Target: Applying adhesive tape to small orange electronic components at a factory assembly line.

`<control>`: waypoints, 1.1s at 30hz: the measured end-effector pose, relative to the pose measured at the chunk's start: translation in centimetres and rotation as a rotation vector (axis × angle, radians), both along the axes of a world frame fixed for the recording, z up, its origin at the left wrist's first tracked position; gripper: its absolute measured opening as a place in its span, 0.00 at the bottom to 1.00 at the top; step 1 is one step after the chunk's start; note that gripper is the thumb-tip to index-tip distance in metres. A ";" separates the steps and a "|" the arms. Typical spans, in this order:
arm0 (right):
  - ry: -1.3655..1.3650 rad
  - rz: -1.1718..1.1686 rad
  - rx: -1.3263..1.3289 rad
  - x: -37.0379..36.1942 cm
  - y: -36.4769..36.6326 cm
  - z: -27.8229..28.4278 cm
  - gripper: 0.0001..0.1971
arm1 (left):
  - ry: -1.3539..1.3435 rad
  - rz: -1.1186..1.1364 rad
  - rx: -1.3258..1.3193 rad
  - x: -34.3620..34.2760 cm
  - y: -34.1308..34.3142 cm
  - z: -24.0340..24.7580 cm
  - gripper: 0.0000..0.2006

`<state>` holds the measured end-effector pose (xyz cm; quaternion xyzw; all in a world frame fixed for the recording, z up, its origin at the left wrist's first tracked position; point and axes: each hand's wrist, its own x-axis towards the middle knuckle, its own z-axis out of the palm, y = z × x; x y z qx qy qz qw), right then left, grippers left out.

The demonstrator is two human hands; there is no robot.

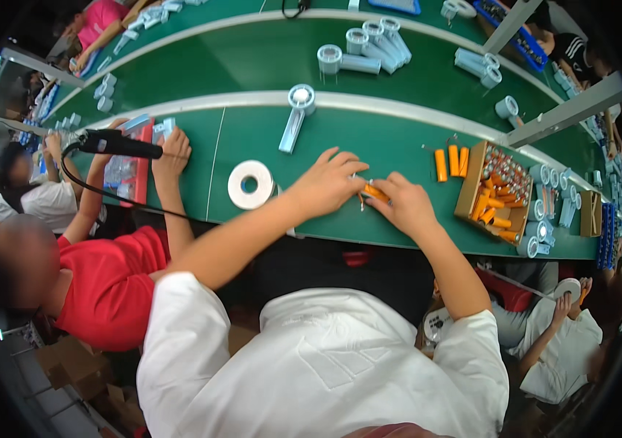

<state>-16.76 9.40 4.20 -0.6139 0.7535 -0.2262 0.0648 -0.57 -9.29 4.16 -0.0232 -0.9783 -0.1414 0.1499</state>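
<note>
My right hand (pixel 404 202) is closed on an orange cylindrical battery (pixel 376 191) with thin wire leads, just above the green table. At the battery's left end, the fingers of my left hand (pixel 331 184) are bent and drawn together. Whatever is between those fingertips is partly hidden. A short reddish wire hangs below them. Left of my left forearm lies a white roll of tape (pixel 235 187). Farther off, a pale blue handheld fan housing (pixel 292 130) with a round head rests on the green surface.
On the right, a cardboard box (pixel 471 175) holds several orange batteries; loose batteries (pixel 441 165) lie beside it. Fan housings (pixel 378 52) rest beyond the pale rail. At left, a co-worker in red handles parts by a red tray (pixel 141 182), near a black tool (pixel 122 143) with a cable.
</note>
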 end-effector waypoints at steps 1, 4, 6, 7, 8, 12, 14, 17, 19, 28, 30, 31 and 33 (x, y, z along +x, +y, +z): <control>0.027 0.032 0.013 -0.5 -0.2 0.5 0.15 | 0.087 0.088 -0.040 0.4 0.9 0.5 0.13; 0.014 0.023 0.035 -4.8 -0.9 3.1 0.12 | 0.199 0.270 0.129 3.3 2.9 1.4 0.27; 0.167 -0.220 0.124 -9.6 -2.7 5.4 0.13 | 0.213 0.481 0.122 6.1 3.7 1.4 0.27; 0.173 -0.316 0.174 -13.2 -3.5 5.7 0.13 | 0.207 0.571 0.109 7.3 3.6 1.3 0.27; 0.176 -0.413 0.219 -17.2 -4.3 5.8 0.14 | 0.199 0.662 0.093 8.5 3.1 1.0 0.26; 0.119 -0.591 0.313 -28.5 -6.7 5.3 0.16 | 0.197 0.937 0.022 12.3 0.4 -1.7 0.23; 0.343 -0.684 0.473 -29.5 -7.8 6.0 0.17 | 0.232 0.950 0.020 13.5 -0.9 -3.3 0.21; 0.575 -0.676 0.471 -27.2 -10.5 7.4 0.25 | 0.249 0.991 0.029 14.2 -0.9 -4.9 0.18; 0.482 -0.325 0.200 -22.5 -12.9 8.2 0.43 | 0.273 0.955 0.060 14.2 -0.8 -4.6 0.15; 0.486 0.206 0.079 -22.9 -20.6 -0.7 0.36 | 0.345 0.938 0.038 13.6 -1.7 -4.4 0.11; 0.426 0.192 0.049 -23.6 -20.2 -1.3 0.34 | 0.348 0.949 0.037 13.7 -1.5 -4.2 0.11; 0.396 0.182 0.035 -23.9 -20.1 -1.6 0.33 | 0.350 0.952 0.038 13.8 -1.3 -4.3 0.11; 0.386 0.151 0.046 -23.0 -20.5 -1.5 0.32 | 0.347 0.958 0.041 14.0 -1.4 -4.3 0.11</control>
